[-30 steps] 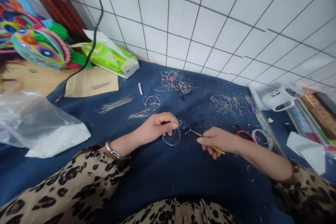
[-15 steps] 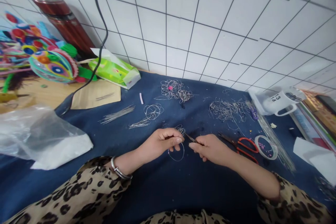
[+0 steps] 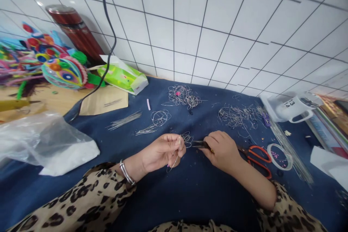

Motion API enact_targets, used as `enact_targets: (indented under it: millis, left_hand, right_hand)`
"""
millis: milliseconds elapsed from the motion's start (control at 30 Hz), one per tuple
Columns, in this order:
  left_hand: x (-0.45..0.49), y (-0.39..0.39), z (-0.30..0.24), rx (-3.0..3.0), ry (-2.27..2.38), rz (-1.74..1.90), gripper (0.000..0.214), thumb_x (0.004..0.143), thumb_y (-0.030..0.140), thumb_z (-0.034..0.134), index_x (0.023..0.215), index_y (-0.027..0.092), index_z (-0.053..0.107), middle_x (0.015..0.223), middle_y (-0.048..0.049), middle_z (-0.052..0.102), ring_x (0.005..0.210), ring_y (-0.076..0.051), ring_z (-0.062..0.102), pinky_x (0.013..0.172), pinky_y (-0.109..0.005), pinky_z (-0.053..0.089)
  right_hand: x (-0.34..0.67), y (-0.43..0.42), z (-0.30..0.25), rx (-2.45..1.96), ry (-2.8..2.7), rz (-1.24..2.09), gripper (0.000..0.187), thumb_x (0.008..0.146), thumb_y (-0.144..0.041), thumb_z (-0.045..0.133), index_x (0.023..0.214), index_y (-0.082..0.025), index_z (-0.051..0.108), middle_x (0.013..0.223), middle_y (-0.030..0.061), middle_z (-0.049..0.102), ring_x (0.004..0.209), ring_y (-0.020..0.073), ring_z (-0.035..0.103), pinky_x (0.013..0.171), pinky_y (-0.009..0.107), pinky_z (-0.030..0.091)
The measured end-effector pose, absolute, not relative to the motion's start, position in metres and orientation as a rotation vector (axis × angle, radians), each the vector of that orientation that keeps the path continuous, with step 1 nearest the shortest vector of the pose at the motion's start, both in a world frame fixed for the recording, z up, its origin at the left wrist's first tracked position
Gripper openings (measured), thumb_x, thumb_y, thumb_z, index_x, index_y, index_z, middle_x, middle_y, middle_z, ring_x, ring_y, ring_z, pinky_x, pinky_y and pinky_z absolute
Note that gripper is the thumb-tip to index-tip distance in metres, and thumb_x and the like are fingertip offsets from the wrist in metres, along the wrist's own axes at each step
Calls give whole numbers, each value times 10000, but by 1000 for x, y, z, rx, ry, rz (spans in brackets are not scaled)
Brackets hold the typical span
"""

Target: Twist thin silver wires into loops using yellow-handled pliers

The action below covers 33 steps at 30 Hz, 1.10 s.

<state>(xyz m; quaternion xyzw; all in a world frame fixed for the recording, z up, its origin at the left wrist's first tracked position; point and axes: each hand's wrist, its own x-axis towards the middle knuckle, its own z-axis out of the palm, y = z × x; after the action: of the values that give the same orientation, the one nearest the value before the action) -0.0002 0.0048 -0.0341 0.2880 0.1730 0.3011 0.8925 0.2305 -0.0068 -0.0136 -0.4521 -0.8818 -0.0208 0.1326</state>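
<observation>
My left hand (image 3: 165,150) pinches a thin wire loop (image 3: 176,160) between thumb and fingers. The loop hangs below the fingertips, with a small pink spot at its lower end. My right hand (image 3: 223,151) is closed around a pair of dark pliers (image 3: 200,144), whose slim jaws point left toward the left hand, a short gap apart from it. Just behind the left fingertips lies a small coil of wire (image 3: 187,138) on the blue cloth (image 3: 190,195). Right of the right hand are red-handled scissors (image 3: 260,153), their blades partly hidden behind the wrist.
Wire tangles (image 3: 181,95) and a wire heap (image 3: 239,115) lie toward the wall. Straight wire bundles (image 3: 125,120) sit left, near a plastic bag (image 3: 70,148). A round dish (image 3: 280,156) with pink beads and a white mug (image 3: 297,107) stand right. A black cable (image 3: 108,25) hangs at left.
The right hand has turned, so the pliers now lie nearly level instead of slanting. My left hand has rolled and shifted slightly left, turning the wire loop more edge-on. The view has shifted slightly.
</observation>
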Motion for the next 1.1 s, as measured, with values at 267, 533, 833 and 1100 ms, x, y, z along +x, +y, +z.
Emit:
enact_targets:
  millis: [267,533,833,1100]
  left_hand:
    - [2,4,-38,589,387,566,181,816,252,564,712,108,533,663,-24,581,386,-55,515,409,-182,392]
    - [2,5,-36,694,560,587,185,824,279,558,754,108,540,770,-89,669,430,-85,568,388,-171,400]
    - [4,4,-33,670,575,655,215,828,295,552,722,110,528,673,-31,611,411,-68,546,396,-167,386]
    - [8,-1,-36,594,499,611,193,836,282,539,734,121,508,658,-14,599,367,-52,508,386,-173,395]
  right_hand:
    - [232,-4,-20,-1165,-2591,-207,240,838,-366,470,867,-159,588,805,66,551,815,192,467,749,335,334]
    - [235,-4,-27,-1216,-2600,-212,297,858,-415,442,770,-168,580,676,30,515,670,143,439,658,287,311]
    - [239,-1,-31,-1274,-2584,-161,288,858,-407,442,789,-168,587,741,51,529,740,165,454,689,300,318]
    - [237,-4,-29,-1197,-2556,-212,227,842,-359,468,847,-170,593,780,57,532,779,176,444,718,321,317]
